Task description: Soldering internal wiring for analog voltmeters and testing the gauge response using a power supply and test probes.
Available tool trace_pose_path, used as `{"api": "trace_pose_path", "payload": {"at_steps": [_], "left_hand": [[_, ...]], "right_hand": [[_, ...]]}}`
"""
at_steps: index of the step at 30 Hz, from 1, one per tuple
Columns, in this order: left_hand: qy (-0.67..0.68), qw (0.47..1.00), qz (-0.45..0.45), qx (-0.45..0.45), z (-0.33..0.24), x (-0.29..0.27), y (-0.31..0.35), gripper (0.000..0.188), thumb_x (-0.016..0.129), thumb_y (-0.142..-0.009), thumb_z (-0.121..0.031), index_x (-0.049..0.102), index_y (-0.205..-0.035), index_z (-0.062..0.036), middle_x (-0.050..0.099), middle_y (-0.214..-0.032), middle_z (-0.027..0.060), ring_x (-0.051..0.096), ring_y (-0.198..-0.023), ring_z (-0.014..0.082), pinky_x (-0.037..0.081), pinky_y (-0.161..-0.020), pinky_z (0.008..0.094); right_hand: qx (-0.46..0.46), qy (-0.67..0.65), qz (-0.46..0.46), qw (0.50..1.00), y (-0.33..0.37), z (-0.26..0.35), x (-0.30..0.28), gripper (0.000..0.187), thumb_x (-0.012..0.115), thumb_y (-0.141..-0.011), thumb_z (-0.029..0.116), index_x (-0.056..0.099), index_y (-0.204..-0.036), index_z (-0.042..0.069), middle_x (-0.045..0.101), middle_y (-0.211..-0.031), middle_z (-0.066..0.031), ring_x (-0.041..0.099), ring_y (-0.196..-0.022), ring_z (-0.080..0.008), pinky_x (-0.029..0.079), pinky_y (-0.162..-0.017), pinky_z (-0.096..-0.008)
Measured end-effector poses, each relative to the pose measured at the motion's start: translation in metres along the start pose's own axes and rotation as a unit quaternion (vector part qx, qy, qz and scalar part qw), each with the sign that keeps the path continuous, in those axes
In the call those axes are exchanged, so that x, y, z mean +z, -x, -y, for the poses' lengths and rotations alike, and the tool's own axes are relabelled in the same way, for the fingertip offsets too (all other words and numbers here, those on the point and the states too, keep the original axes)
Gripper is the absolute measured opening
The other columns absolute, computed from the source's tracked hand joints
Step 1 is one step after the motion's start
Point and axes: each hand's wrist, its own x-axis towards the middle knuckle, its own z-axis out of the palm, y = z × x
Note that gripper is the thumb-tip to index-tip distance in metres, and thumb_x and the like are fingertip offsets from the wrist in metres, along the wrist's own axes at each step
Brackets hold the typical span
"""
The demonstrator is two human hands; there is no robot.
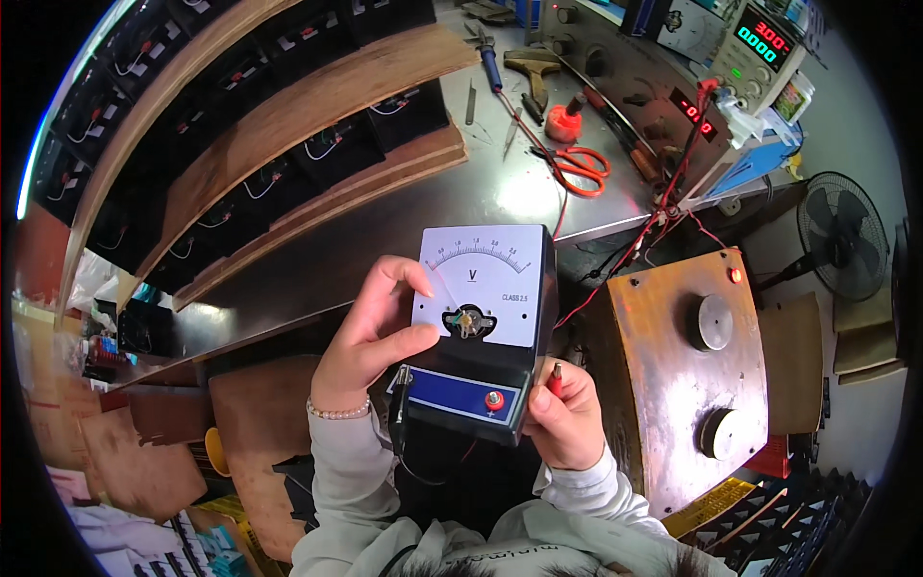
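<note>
A black analog voltmeter (486, 370) with a white dial (481, 288) is held up in front of me, tilted toward me. Its mechanism shows through a cut-out low in the dial. My left hand (370, 337) grips the meter's left edge, thumb and index finger apart over the dial near the thin pointer; the other fingers are partly hidden. A black clip lead (400, 409) hangs from the left terminal on the blue strip. At the lower right side, my right hand (567, 418) pinches a red-tipped test probe (555, 378) against the case. The red terminal (494, 400) sits beside it.
Black meter housings fill wooden shelves (317, 91) at left. On the metal bench (490, 183) lie orange scissors (582, 173), a soldering iron (491, 67), a brush (532, 67) and a red bottle (564, 120). Red leads run from a power supply (760, 58); a knobbed metal box (687, 385) stands right.
</note>
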Motion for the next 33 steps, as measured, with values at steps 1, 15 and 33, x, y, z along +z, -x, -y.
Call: {"api": "trace_pose_path", "payload": {"at_steps": [1, 15, 33], "left_hand": [[-0.010, 1.000, 0.007, 0.020, 0.001, 0.003, -0.001, 0.041, 0.072, -0.088, -0.010, 0.048, -0.121, -0.0047, 0.052, -0.124, 0.0063, 0.050, -0.116, 0.0154, 0.037, -0.103, 0.0319], [-0.086, 0.994, 0.071, -0.009, -0.006, 0.020, -0.013, 0.068, 0.063, -0.093, -0.012, 0.035, -0.154, -0.0016, 0.043, -0.154, 0.0104, 0.042, -0.140, 0.0207, 0.027, -0.117, 0.0356], [-0.319, 0.903, -0.205, 0.201, 0.024, -0.039, -0.033, 0.106, 0.069, -0.086, 0.007, -0.001, -0.162, -0.0165, 0.039, -0.151, 0.0195, 0.049, -0.132, 0.0258, 0.044, -0.107, 0.0382]], "right_hand": [[0.006, -0.001, -0.001, 1.000, 0.002, 0.002, 0.000, 0.029, 0.066, -0.098, 0.018, 0.049, -0.077, 0.007, 0.050, -0.067, 0.0032, 0.037, -0.057, -0.0045, 0.027, -0.052, -0.0234], [0.005, -0.005, -0.031, 0.999, 0.006, 0.010, -0.005, 0.033, 0.066, -0.099, 0.019, 0.047, -0.074, 0.008, 0.045, -0.063, 0.0043, 0.033, -0.054, -0.0045, 0.025, -0.050, -0.0227], [-0.160, 0.308, -0.188, 0.919, -0.041, 0.002, -0.031, 0.019, 0.070, -0.093, 0.003, 0.056, -0.106, -0.001, 0.062, -0.089, -0.0025, 0.056, -0.077, -0.0060, 0.046, -0.068, -0.0201]]}}
